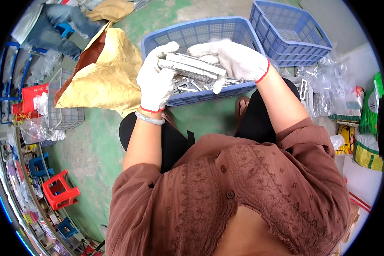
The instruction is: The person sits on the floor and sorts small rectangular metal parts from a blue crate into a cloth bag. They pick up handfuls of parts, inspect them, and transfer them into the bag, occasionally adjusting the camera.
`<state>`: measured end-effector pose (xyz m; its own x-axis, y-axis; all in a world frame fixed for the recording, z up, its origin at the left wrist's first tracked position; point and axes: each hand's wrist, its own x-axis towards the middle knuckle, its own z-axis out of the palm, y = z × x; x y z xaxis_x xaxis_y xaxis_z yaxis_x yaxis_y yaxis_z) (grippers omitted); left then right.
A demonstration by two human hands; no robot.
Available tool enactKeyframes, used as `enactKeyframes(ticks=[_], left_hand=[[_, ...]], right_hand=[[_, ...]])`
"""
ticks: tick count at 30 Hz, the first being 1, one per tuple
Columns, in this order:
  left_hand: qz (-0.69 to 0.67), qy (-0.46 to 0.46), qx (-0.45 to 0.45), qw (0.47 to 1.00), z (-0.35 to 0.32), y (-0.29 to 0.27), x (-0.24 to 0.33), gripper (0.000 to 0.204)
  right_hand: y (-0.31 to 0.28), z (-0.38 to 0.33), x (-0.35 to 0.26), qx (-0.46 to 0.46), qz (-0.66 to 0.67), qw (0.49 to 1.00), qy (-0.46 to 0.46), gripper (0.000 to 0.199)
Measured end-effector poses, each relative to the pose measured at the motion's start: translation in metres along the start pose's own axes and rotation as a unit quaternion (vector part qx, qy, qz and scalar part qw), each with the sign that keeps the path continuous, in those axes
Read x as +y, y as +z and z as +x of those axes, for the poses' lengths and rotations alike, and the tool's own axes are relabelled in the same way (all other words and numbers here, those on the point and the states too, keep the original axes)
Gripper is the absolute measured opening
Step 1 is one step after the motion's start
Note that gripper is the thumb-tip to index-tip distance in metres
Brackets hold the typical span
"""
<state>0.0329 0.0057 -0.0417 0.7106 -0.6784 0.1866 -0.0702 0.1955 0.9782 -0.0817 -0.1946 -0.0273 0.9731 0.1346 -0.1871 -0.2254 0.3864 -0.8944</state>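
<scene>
Above a green concrete floor (94, 149) crowded with stools and bags, the left hand (155, 81) and right hand (234, 59) both clamp a stack of metal strips (192, 68) over a blue crate (200, 32).

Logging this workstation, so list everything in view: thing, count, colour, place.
metal parts stack: one bundle, grey, held between both hands over the near crate
near crate: one, blue, ahead of the knees, holds loose grey metal pieces
far crate: one, blue, upper right
paper sack: one, tan, left of the near crate
grey basket: one, left of the sack
red stool: one, lower left
clear bags: several, right
left hand: white glove, gripping the stack
right hand: white glove, on the stack
</scene>
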Motion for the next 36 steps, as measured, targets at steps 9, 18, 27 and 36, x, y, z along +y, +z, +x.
enactKeyframes(ticks=[9, 18, 27, 36], left_hand=[[0.060, 0.123, 0.054, 0.989, 0.011, -0.004, -0.013, 0.051], [-0.135, -0.009, -0.049, 0.990, 0.010, -0.011, -0.003, 0.052], [-0.221, -0.094, -0.084, 0.967, 0.008, -0.014, 0.008, 0.052], [0.034, -0.083, -0.070, 0.994, 0.016, -0.015, 0.008, 0.034]], right_hand=[[0.014, -0.009, 0.004, 0.138, -0.377, 0.872, -0.280, 0.087], [0.013, -0.009, 0.006, 0.256, -0.662, 0.593, -0.380, 0.078], [0.011, -0.006, 0.010, 0.268, -0.698, 0.589, -0.308, 0.091], [0.023, 0.002, 0.022, 0.202, -0.616, 0.685, -0.334, 0.083]])
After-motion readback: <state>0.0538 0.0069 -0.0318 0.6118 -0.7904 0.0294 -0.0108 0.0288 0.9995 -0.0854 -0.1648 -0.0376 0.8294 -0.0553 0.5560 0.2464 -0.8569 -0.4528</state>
